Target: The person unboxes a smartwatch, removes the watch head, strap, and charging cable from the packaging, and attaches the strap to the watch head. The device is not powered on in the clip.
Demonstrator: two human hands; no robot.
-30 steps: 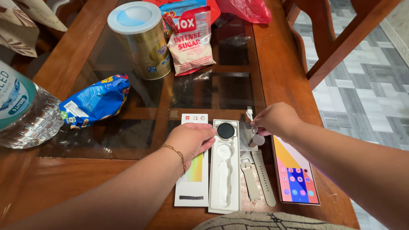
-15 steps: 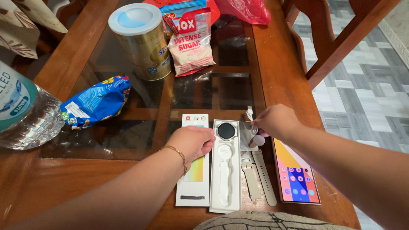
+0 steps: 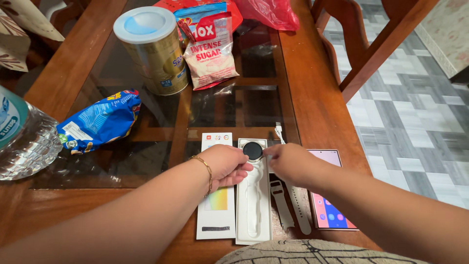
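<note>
A round black smartwatch face (image 3: 252, 150) sits at the top of a long white tray (image 3: 253, 215) near the table's front edge. My left hand (image 3: 225, 165) rests on the tray's left edge beside the watch face, fingers curled. My right hand (image 3: 286, 161) pinches the watch face's right side with its fingertips. A white box lid with a rainbow stripe (image 3: 216, 208) lies under my left hand. Two grey watch straps (image 3: 288, 208) lie to the tray's right, partly under my right arm. A white cable end (image 3: 279, 132) sticks out just beyond my right hand.
A phone with a pink screen (image 3: 330, 215) lies at the right edge. Farther back stand a gold tin (image 3: 154, 51), a sugar bag (image 3: 211, 54), a blue snack bag (image 3: 100, 121) and a large water bottle (image 3: 22, 137). A wooden chair (image 3: 376, 44) stands on the right.
My right hand has moved left from the straps and cable onto the watch face. My left hand has shifted slightly toward the tray.
</note>
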